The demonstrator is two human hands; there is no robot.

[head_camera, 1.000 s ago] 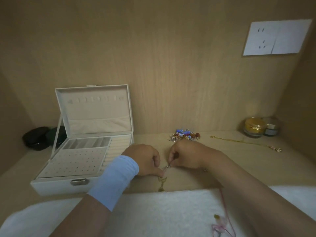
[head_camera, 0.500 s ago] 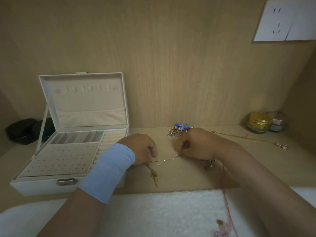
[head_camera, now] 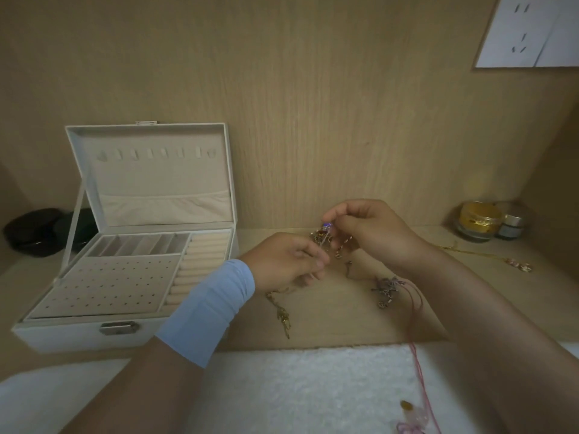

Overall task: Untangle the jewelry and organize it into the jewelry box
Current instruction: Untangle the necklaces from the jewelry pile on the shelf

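Note:
A white jewelry box (head_camera: 78, 335) stands open at the left, lid up, its earring panel and ring rolls bare. My left hand (head_camera: 282, 261) pinches a thin chain whose gold pendant end (head_camera: 282, 316) trails on the wooden shelf below it. My right hand (head_camera: 369, 230) is raised just right of it, fingers pinching a tangled cluster of jewelry with blue and red beads (head_camera: 324, 234). A dark charm bracelet (head_camera: 387, 291) lies under my right wrist, and a red cord (head_camera: 418, 364) runs down over the white towel.
A gold necklace (head_camera: 488, 253) lies stretched at the right rear. Two small cosmetic jars (head_camera: 479, 222) stand in the right corner. Black pouches (head_camera: 34, 230) sit behind the box. A white fluffy towel (head_camera: 282, 389) covers the front; a wooden wall closes the back.
Both hands rose and moved back toward the bead cluster. My right hand now pinches the cluster, and the chain's pendant end trails further left on the shelf.

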